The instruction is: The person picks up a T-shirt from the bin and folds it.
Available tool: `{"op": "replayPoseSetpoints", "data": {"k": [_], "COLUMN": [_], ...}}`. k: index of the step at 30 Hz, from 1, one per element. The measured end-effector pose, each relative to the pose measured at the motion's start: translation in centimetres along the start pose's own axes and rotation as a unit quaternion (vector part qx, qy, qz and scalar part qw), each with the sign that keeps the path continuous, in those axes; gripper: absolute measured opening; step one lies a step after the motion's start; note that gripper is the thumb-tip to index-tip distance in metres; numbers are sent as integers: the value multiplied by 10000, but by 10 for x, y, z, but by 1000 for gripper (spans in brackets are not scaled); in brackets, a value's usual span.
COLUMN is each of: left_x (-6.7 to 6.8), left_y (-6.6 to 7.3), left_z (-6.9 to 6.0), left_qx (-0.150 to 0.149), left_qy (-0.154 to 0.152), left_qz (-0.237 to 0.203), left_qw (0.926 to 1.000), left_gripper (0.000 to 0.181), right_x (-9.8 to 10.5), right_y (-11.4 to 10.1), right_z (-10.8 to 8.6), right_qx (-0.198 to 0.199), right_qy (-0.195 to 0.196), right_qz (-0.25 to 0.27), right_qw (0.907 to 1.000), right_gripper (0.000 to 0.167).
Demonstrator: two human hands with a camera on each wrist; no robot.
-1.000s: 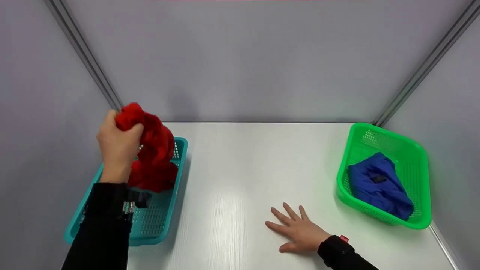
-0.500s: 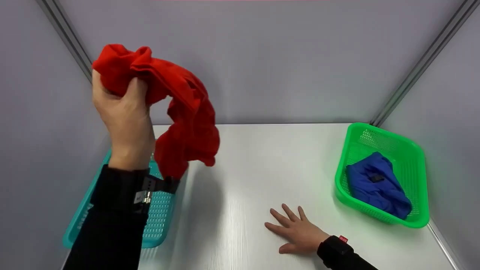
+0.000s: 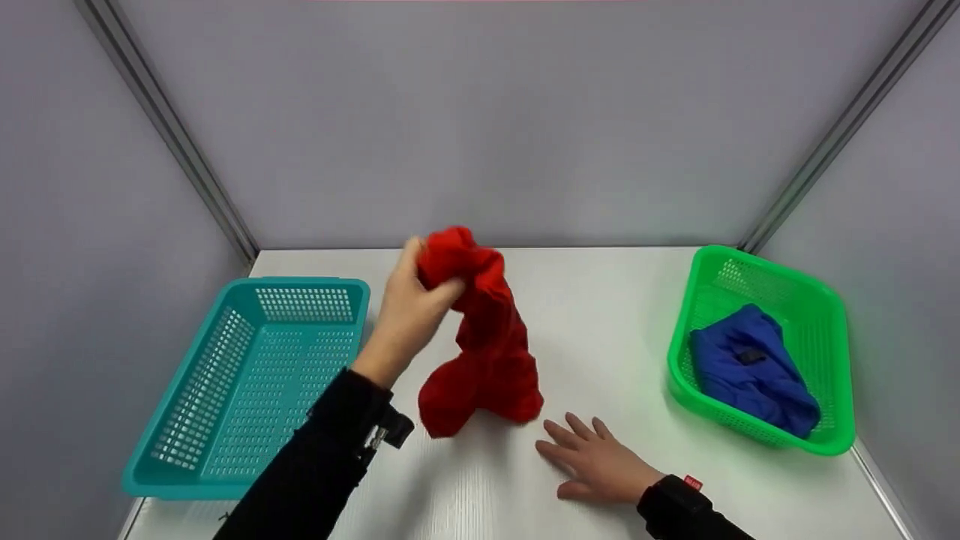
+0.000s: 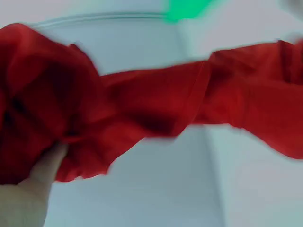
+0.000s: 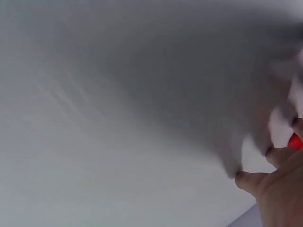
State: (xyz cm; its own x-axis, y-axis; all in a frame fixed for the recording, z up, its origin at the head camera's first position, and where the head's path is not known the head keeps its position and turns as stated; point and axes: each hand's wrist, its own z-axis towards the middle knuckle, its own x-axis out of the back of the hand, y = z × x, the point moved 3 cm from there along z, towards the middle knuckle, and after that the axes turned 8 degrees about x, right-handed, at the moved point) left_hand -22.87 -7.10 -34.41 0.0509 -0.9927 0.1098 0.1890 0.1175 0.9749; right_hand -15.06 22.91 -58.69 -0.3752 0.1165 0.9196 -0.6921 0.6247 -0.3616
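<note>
A crumpled piece of red cloth (image 3: 491,352) hangs over the middle of the table, pinched near its top by my left hand (image 3: 412,307). Its lower folds dangle close to the tabletop; whether they touch it I cannot tell. In the left wrist view the red cloth (image 4: 151,99) stretches across the picture, with the left thumb (image 4: 47,165) pressed into its bunched end. My right hand (image 3: 604,466) rests on the table with fingers spread, just right of the cloth. The right wrist view shows its fingertips (image 5: 246,182) against the white surface.
On the left stands a teal basket (image 3: 247,390) with nothing seen inside. A green basket (image 3: 821,360) at the right holds a folded blue cloth (image 3: 754,375) with a dark label. Grey panels (image 3: 480,127) enclose the white table (image 3: 600,315) at the back and sides.
My left hand has lifted the red cloth out of the teal basket, raised it high, then carried it right and lowered it over the table's middle. The right hand has stayed nearly still.
</note>
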Motion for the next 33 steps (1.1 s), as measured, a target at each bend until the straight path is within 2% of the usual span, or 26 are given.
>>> {"op": "replayPoseSetpoints", "data": {"k": [2,4,5,8,10,12,14,16,18,20,21,22,24,27,29,31,33], "left_x": [-10,-18,-22,-34,-41,-48,-53,-57,-58,-58,-57,-55,-51,-43,-38,-35,-34], "left_y": [-21,-37,-43,-54,-59,-64,-68,-73,-79,-84,-86,-87,-90,-91,-89,-86,-82], "left_z": [-5,-9,-12,-18,-22,-26,-29,-33,-37,-40,-41,-41,-40,-37,-35,-33,-33], "left_qx": [461,744,832,806,681,584,626,854,1137,1394,1402,1351,1175,906,851,761,556], "left_qy": [-389,-700,-833,-1078,-1154,-1185,-1244,-1452,-1682,-1882,-1928,-1910,-1721,-1233,-883,-585,-490], "left_qz": [441,703,782,1022,1193,1294,1297,1082,835,672,693,762,947,1120,1086,1038,1024], "left_qw": [9972,9923,9900,9856,9838,9827,9817,9798,9756,9699,9687,9692,9734,9819,9865,9900,9920], "left_gripper": [31,35,38,46,49,51,51,52,56,54,52,47,38,25,16,11,13], "right_x": [16,36,47,76,91,100,103,104,104,104,105,105,106,109,113,117,121], "right_y": [-5,-12,-16,-30,-41,-51,-59,-63,-64,-59,-54,-50,-39,-23,-15,-9,-5], "right_z": [6,14,18,30,38,46,53,59,61,59,58,55,49,39,32,27,21], "right_qx": [-287,-561,-640,-563,-465,-494,-708,-920,-1131,-1375,-1494,-1640,-1985,-2348,-2455,-2431,-2337], "right_qy": [457,1112,1490,2365,2602,2627,2580,2725,3051,3424,3624,3774,3951,4109,4186,4277,4372], "right_qz": [510,1361,1767,3010,3494,3880,4086,3914,3667,3452,3370,3404,3648,3973,4171,4329,4490], "right_qw": [9972,9828,9708,9221,8989,8820,8726,8741,8716,8630,8560,8455,8194,7863,7685,7554,7434], "right_gripper": [67,65,64,64,70,80,88,83,63,36,26,22,24,33,37,42,47]}}
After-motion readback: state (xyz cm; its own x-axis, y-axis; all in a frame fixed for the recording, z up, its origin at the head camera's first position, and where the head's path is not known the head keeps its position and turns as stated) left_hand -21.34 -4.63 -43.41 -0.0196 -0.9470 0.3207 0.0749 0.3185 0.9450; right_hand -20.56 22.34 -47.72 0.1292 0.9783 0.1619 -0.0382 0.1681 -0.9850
